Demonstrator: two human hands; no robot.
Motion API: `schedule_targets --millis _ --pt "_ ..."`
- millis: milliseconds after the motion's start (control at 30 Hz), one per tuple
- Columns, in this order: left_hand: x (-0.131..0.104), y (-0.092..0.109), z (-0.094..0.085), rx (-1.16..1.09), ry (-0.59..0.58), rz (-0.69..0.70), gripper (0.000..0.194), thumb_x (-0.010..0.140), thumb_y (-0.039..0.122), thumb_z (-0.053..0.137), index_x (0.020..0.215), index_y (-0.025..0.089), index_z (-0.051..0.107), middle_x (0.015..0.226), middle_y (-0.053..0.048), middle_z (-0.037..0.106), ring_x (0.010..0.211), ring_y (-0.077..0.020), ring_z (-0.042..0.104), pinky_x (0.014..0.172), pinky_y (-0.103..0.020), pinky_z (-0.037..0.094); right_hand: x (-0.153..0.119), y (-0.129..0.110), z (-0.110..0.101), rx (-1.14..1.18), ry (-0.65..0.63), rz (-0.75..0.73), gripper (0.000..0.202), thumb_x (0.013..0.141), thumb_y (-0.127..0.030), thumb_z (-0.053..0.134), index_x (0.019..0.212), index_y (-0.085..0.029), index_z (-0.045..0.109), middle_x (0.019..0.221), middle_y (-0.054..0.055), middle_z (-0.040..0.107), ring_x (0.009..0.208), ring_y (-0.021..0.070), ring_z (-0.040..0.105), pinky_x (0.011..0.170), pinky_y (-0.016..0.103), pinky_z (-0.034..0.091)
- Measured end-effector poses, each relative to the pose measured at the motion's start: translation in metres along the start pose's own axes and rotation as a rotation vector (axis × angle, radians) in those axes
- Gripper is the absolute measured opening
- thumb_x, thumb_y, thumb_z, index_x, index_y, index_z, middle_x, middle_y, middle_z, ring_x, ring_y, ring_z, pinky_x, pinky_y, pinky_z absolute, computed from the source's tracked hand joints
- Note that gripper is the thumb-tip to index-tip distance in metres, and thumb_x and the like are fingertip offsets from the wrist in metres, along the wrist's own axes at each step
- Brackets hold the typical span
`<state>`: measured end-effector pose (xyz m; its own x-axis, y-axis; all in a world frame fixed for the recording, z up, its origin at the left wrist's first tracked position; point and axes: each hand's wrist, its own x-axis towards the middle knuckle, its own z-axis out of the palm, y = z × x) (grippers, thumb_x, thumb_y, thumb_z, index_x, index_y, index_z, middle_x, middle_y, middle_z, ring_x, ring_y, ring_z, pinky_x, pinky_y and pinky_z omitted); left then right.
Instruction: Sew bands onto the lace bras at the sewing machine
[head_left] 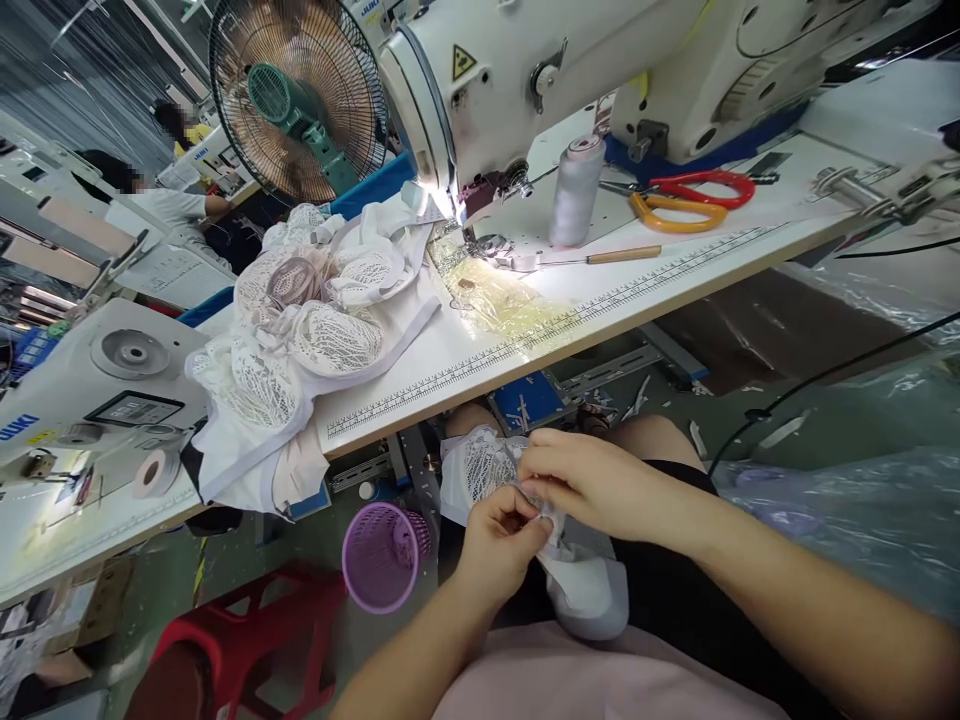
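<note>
Across my lap lies a white lace bra [589, 590], one lace cup to the left and a smooth part hanging toward me. My left hand [504, 540] pinches its middle between thumb and curled fingers. Just above, my right hand [581, 485] is closed over the same bra, its fingertips bent down close to the left hand's. The exact spot they grip is hidden by the fingers. Beyond them, on the table, a heap of white and beige lace bras [330, 300] sits left of the lit sewing machine [480, 100].
Right of the needle stand a grey thread cone [577, 190], a wooden-handled tool [622, 255] and scissors with red and orange handles [679, 212]. A ruler strip [450, 375] runs along the table edge. Below are a purple basket [382, 560] and red stool [240, 640]. A fan [300, 100] stands behind.
</note>
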<state>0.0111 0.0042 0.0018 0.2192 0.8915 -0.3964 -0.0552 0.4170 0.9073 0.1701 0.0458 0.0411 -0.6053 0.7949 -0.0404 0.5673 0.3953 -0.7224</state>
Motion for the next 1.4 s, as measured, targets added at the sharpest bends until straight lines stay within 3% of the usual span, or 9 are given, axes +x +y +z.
schedule_targets --millis 133,300,433,533,700,833,967,1200,1400 --pt "-0.001 0.001 -0.004 0.003 0.051 -0.015 0.031 0.055 0.032 0.071 0.056 0.016 0.044 0.051 0.006 0.041 0.049 -0.0065 0.033 0.051 -0.021 0.025 -0.005 0.007 0.003 0.041 0.019 0.027 0.018 0.082 -0.017 0.043 0.067 -0.016 0.053 0.070 0.001 0.047 0.061 0.0117 0.046 0.056 0.022 0.038" --pt "0.000 0.002 -0.003 0.012 0.010 -0.014 0.031 0.056 0.032 0.071 0.056 0.017 0.044 0.052 0.006 0.039 0.050 -0.0069 0.031 0.052 -0.022 0.025 0.000 -0.002 -0.002 0.031 0.008 -0.048 0.018 0.080 -0.013 0.043 0.068 -0.017 0.056 0.072 0.002 0.047 0.065 0.0127 0.047 0.059 0.022 0.037" --pt "-0.001 0.004 -0.003 0.072 -0.010 -0.005 0.030 0.057 0.032 0.070 0.055 0.017 0.044 0.052 0.005 0.038 0.051 -0.0076 0.031 0.052 -0.022 0.025 0.009 0.010 -0.003 0.071 -0.039 -0.007 0.017 0.078 -0.013 0.047 0.062 -0.016 0.052 0.070 0.000 0.045 0.061 0.0112 0.046 0.057 0.022 0.037" --pt "-0.001 0.003 -0.005 0.061 0.028 -0.002 0.029 0.057 0.030 0.070 0.055 0.016 0.045 0.053 0.005 0.040 0.052 -0.0079 0.032 0.053 -0.022 0.025 -0.001 0.018 0.002 0.098 -0.009 0.016 0.020 0.079 -0.015 0.045 0.060 -0.016 0.049 0.066 -0.001 0.042 0.059 0.0108 0.045 0.055 0.021 0.036" --pt "0.002 0.000 -0.003 0.005 0.027 -0.010 0.029 0.057 0.031 0.070 0.056 0.016 0.045 0.052 0.005 0.040 0.052 -0.0075 0.033 0.053 -0.022 0.025 -0.012 0.001 0.001 0.094 -0.017 -0.074 0.017 0.080 -0.012 0.044 0.066 -0.016 0.054 0.068 0.001 0.047 0.065 0.0123 0.047 0.058 0.021 0.036" --pt "0.003 0.004 0.001 0.062 -0.030 0.024 0.028 0.058 0.030 0.070 0.056 0.016 0.046 0.054 0.005 0.040 0.053 -0.0075 0.033 0.053 -0.022 0.026 0.006 -0.004 -0.006 0.025 -0.030 0.031 0.017 0.077 -0.011 0.046 0.064 -0.016 0.055 0.071 0.002 0.050 0.066 0.0130 0.049 0.060 0.022 0.037" --pt "0.002 0.009 -0.002 0.102 0.033 0.016 0.028 0.057 0.030 0.071 0.056 0.015 0.048 0.054 0.005 0.042 0.054 -0.0076 0.035 0.054 -0.022 0.027 0.007 0.010 -0.004 0.042 0.030 0.093 0.017 0.078 -0.016 0.046 0.062 -0.017 0.051 0.069 0.001 0.049 0.061 0.0122 0.048 0.056 0.022 0.036" --pt "0.008 0.001 -0.001 -0.131 0.068 -0.184 0.032 0.050 0.029 0.076 0.058 0.014 0.049 0.047 0.006 0.045 0.042 -0.0040 0.035 0.045 -0.019 0.024 -0.025 0.005 0.026 0.090 0.013 0.032 0.018 0.077 -0.011 0.041 0.063 -0.017 0.050 0.066 0.002 0.051 0.061 0.0130 0.048 0.057 0.023 0.039" --pt "0.010 0.004 -0.001 -0.300 0.029 -0.291 0.034 0.045 0.024 0.080 0.061 0.013 0.052 0.050 0.004 0.054 0.044 -0.0057 0.047 0.047 -0.019 0.035 -0.025 0.001 0.038 0.056 0.026 0.061 0.018 0.075 -0.008 0.040 0.065 -0.017 0.051 0.067 0.003 0.054 0.061 0.0137 0.050 0.057 0.023 0.039"
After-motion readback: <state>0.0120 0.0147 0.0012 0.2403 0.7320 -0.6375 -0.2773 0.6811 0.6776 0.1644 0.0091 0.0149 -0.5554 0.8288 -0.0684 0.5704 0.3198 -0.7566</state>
